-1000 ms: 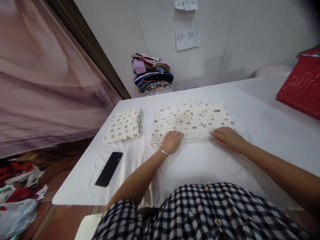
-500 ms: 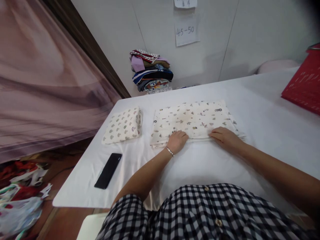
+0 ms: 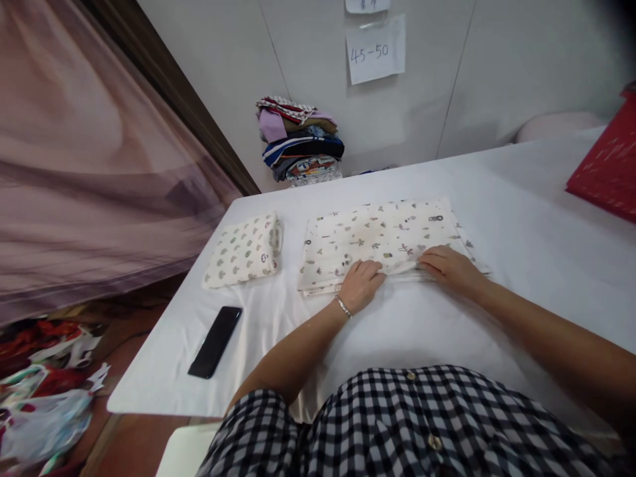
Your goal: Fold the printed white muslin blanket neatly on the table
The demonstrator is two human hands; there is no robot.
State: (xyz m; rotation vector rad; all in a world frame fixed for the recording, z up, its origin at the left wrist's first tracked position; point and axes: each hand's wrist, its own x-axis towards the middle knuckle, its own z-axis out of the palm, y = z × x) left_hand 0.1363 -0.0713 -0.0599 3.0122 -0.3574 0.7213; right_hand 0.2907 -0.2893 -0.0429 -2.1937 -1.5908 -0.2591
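Observation:
A cream cloth (image 3: 372, 232) with small printed plants and figures lies folded in a wide rectangle in front of me. My left hand (image 3: 362, 283), with a bracelet at its wrist, pinches the near edge a little left of the middle. Farther right along that edge, my right hand (image 3: 450, 268) has its fingertips closed on the fabric. Between the hands the edge is slightly raised and wrinkled. The thumbs are mostly hidden. Left of this cloth, and apart from it, lies a smaller folded cloth (image 3: 241, 252) with a grey mushroom-like print.
A black phone (image 3: 215, 341) lies at the left of the white table (image 3: 517, 218). Behind the table rises a pile of folded clothes (image 3: 301, 142). A red box-like object (image 3: 609, 162) stands at the right. Plastic bags (image 3: 44, 424) lie on the floor at left.
My left hand has slid a little to the right along the near edge. My right hand has shifted slightly forward, and the edge between them is now more bunched.

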